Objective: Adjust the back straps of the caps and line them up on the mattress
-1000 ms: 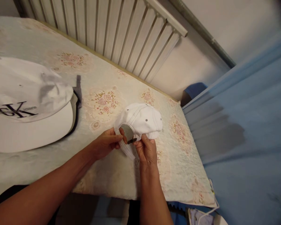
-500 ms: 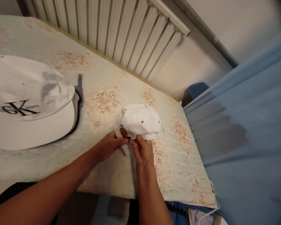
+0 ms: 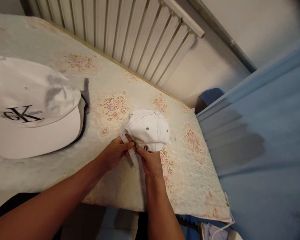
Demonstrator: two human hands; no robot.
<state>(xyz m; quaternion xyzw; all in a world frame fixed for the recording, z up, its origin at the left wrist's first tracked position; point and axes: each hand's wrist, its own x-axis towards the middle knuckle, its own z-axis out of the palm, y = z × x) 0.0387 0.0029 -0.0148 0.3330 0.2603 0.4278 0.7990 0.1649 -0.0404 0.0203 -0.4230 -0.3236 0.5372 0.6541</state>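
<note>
A small white cap (image 3: 148, 128) with dark eyelets lies on the floral tablecloth (image 3: 110, 86), its back opening turned toward me. My left hand (image 3: 115, 151) pinches the cap's white back strap (image 3: 130, 151), which hangs down between my hands. My right hand (image 3: 150, 161) is closed on the rear edge of the cap at the strap's buckle. Both hands meet at the back of the cap.
A larger white cap (image 3: 27, 106) with a black logo rests on a dark cap at the left. A white radiator (image 3: 130, 30) runs behind the table. Blue fabric (image 3: 262, 143) fills the right side. The table's near edge is just below my hands.
The cap's back opening has closed up as my hands came together on the strap. The strap now runs tighter, and my right hand sits lower at the cap's rear edge.
</note>
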